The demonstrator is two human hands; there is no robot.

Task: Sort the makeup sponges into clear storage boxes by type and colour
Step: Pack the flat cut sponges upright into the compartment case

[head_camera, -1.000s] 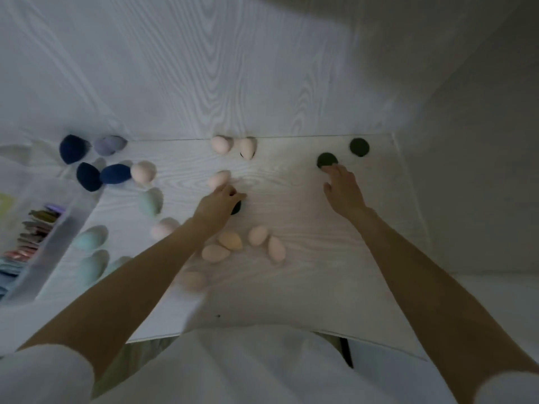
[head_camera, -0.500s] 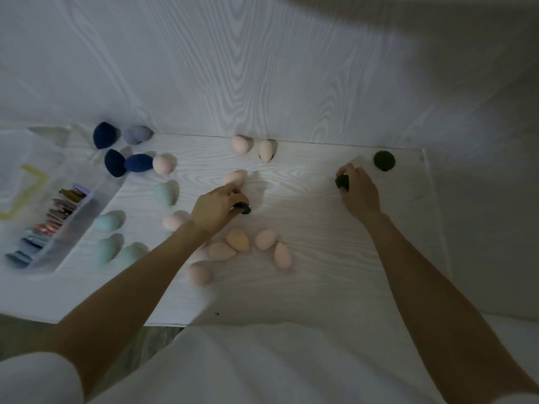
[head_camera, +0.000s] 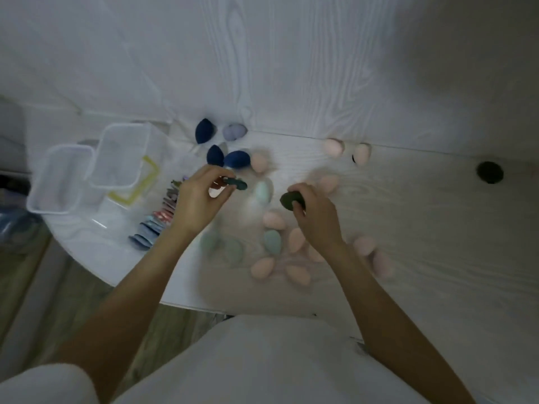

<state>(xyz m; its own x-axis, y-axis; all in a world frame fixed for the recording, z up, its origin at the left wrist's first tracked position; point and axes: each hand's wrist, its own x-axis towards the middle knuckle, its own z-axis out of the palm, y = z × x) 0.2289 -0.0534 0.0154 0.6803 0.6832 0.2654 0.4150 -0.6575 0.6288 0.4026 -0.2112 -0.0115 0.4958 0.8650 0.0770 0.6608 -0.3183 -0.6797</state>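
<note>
**Two dark sponges lifted, one in each hand**

Left hand (head_camera: 198, 199) raised above the table (head_camera: 437, 243), thumb and fingers (head_camera: 217, 172) pinched on a flat dark green sponge (head_camera: 237, 183), held edge-on near the navy pieces. Right hand (head_camera: 316, 217) close beside, fingers curled round a second dark green sponge (head_camera: 288, 200), its rounded end poking out toward the left hand. Both sponges clear of the table surface, a small gap between them.

Third dark round sponge (head_camera: 490, 172) lying alone far to the right, well apart from everything else.

Behind the left hand, near the wall: three navy teardrop sponges (head_camera: 214, 154) and one lavender sponge (head_camera: 234, 131), clustered. Pink teardrop sponges (head_camera: 274, 220) scattered under and around the right wrist, two more at the back edge by the wall. Mint green sponges (head_camera: 272, 242) mixed among the pink ones, some blurred beneath the left forearm.

At the left end of the table: two clear storage boxes (head_camera: 118, 156), side by side and open-topped, contents not discernible. Yellow-edged lid (head_camera: 147, 182) lying just beside the nearer box. Row of small coloured sachets (head_camera: 157, 223) standing in a clear tray, partly hidden by the left wrist.

White sleeves and white garment filling the bottom of the view.
</note>
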